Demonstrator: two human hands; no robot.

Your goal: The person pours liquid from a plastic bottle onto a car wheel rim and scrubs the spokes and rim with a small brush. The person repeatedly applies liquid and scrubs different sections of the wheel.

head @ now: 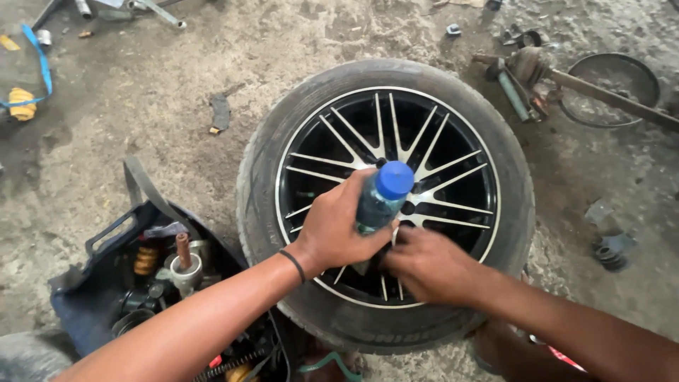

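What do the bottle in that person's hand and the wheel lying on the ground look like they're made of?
The bottle looks like clear bluish plastic: see-through body, matte blue screw cap. The wheel's rim seems to be painted alloy metal: glossy black with bright, thin silver-edged spokes. The tyre around it looks like black rubber, dull and dusty. The left hand holds the bottle; the right hand rests at the spokes.

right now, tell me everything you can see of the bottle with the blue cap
The bottle is small, of clear plastic that looks bluish-green, closed with a round blue screw cap at the top. It stands about upright over the middle of the wheel, which lies flat on the dirt floor. The left hand wraps around its body, hiding most of the lower part; the right hand sits just below and beside it, fingers at its base. Whether it holds liquid cannot be told.
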